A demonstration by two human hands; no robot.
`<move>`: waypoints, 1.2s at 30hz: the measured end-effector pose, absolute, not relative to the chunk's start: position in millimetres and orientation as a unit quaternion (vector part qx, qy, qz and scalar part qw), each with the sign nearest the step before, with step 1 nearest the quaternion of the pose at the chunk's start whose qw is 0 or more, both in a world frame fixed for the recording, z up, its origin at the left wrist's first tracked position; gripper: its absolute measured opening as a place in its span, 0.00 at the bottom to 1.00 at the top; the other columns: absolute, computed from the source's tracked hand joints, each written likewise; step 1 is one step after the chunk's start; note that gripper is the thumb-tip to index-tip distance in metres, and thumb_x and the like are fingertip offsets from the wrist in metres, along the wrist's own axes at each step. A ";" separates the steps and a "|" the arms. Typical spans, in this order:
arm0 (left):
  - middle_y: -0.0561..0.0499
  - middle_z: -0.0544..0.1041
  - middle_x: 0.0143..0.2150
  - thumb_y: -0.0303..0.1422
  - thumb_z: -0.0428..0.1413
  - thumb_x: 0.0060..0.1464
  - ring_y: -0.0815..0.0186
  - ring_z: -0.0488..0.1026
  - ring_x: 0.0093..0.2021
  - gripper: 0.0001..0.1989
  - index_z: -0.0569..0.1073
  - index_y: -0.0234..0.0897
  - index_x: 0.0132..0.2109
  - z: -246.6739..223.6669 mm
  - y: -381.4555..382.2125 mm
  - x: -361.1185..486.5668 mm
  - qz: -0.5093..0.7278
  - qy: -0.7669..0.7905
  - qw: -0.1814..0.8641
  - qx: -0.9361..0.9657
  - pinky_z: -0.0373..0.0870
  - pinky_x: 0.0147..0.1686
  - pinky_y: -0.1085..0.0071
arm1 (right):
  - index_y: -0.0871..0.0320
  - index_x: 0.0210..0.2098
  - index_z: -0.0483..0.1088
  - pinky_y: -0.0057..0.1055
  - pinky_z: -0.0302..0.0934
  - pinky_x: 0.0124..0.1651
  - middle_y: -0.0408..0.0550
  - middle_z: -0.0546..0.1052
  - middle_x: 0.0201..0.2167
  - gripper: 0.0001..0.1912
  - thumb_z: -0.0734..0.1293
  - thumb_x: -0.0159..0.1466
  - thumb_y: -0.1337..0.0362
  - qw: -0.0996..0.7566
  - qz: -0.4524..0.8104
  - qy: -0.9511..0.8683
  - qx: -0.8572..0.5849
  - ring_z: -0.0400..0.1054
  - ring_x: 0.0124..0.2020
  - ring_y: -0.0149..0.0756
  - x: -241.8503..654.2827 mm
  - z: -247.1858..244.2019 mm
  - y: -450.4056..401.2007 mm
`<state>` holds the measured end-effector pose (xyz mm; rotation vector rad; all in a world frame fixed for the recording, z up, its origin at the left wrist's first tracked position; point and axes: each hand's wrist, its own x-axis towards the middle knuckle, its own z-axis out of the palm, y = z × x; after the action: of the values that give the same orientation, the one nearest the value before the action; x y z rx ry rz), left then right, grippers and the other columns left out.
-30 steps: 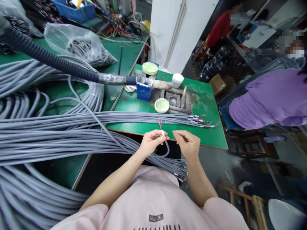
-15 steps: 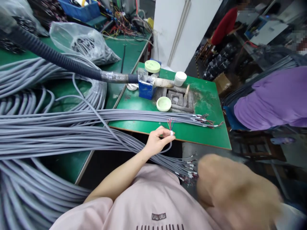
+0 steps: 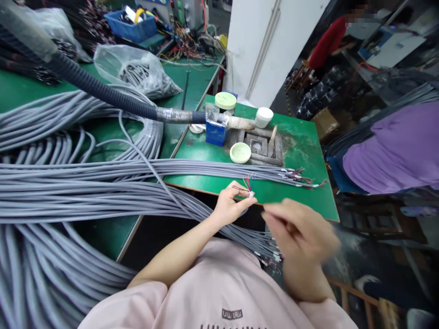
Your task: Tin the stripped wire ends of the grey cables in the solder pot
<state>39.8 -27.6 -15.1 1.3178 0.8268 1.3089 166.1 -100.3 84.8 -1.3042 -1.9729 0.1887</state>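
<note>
My left hand (image 3: 231, 204) pinches the end of a grey cable (image 3: 251, 194) between thumb and fingers, at its white collar. Red, blue and other thin coloured wires (image 3: 249, 183) fan upward from it, and dark strands point left over my fingers. Just to the right, apart from the cable end, is my right hand (image 3: 300, 230), blurred by motion. Its thumb and forefinger come together at the tips, the other fingers curled; anything between them is too small to make out. Beyond my hands, a row of grey cables (image 3: 206, 168) with stripped ends lies across the green table (image 3: 298, 205).
A square soldering pot (image 3: 257, 145) sits on the table, with a green lid (image 3: 240, 152), a white tub (image 3: 264, 117) and a blue box (image 3: 215, 132) around it. A black hose (image 3: 113, 100) crosses above coiled cables. A person in purple (image 3: 404, 146) sits at right.
My right hand has come up and left from the lower right, towards the cable end. Dark strands now show leftward over my left fingers. The view has shifted slightly.
</note>
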 end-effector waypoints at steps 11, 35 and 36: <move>0.51 0.70 0.26 0.38 0.64 0.46 0.67 0.66 0.30 0.11 0.76 0.36 0.25 -11.0 -28.0 41.2 0.527 0.352 0.507 0.585 0.65 0.34 0.70 | 0.58 0.30 0.72 0.26 0.53 0.25 0.40 0.71 0.18 0.08 0.66 0.62 0.60 0.365 -0.042 -0.728 -0.578 0.60 0.18 0.26 152.9 60.8 -54.2; 0.52 0.70 0.25 0.38 0.64 0.45 0.69 0.68 0.27 0.13 0.72 0.34 0.24 -10.2 -28.5 44.2 0.540 0.357 0.551 0.526 0.65 0.30 0.72 | 0.55 0.34 0.73 0.27 0.58 0.27 0.41 0.73 0.22 0.03 0.67 0.61 0.65 0.481 0.043 -0.680 -0.551 0.63 0.21 0.28 153.8 54.2 -62.7; 0.52 0.70 0.25 0.37 0.63 0.46 0.69 0.67 0.27 0.12 0.72 0.34 0.24 -11.1 -28.3 45.0 0.538 0.358 0.544 0.536 0.64 0.29 0.72 | 0.55 0.34 0.73 0.27 0.58 0.26 0.41 0.73 0.22 0.03 0.66 0.61 0.65 0.460 0.022 -0.703 -0.543 0.63 0.21 0.28 152.5 56.6 -63.1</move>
<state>45.0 -28.3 -11.1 1.2716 0.8508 1.2757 152.5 -63.1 56.6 -1.3366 -1.7295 0.0545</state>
